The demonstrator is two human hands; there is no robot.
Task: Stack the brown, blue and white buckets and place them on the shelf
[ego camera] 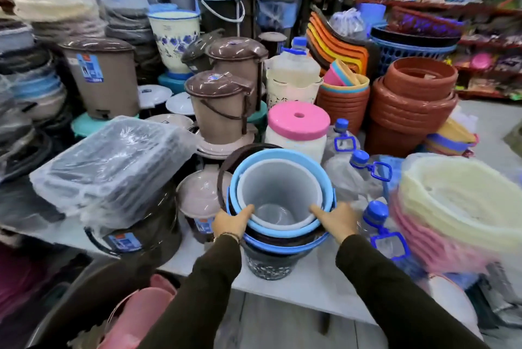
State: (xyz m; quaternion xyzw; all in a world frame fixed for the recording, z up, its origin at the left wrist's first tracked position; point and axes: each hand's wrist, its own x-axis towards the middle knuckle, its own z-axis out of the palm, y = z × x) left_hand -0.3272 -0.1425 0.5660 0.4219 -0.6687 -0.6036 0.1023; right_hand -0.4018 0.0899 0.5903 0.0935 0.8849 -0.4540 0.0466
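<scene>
Head view: both hands are gripping the nested buckets. Left hand [232,221] and right hand [337,220] are curling fingers over the blue bucket [282,231] rim, white bucket [278,187] sitting inside, brown bucket [269,262] resting on the bench [296,289].

We cannot read any text. We see blue labels on the tall brown bin [103,77], on the dark bucket [147,232] and on the small lidded bin [197,207], but their print is too blurred for us to read.
</scene>
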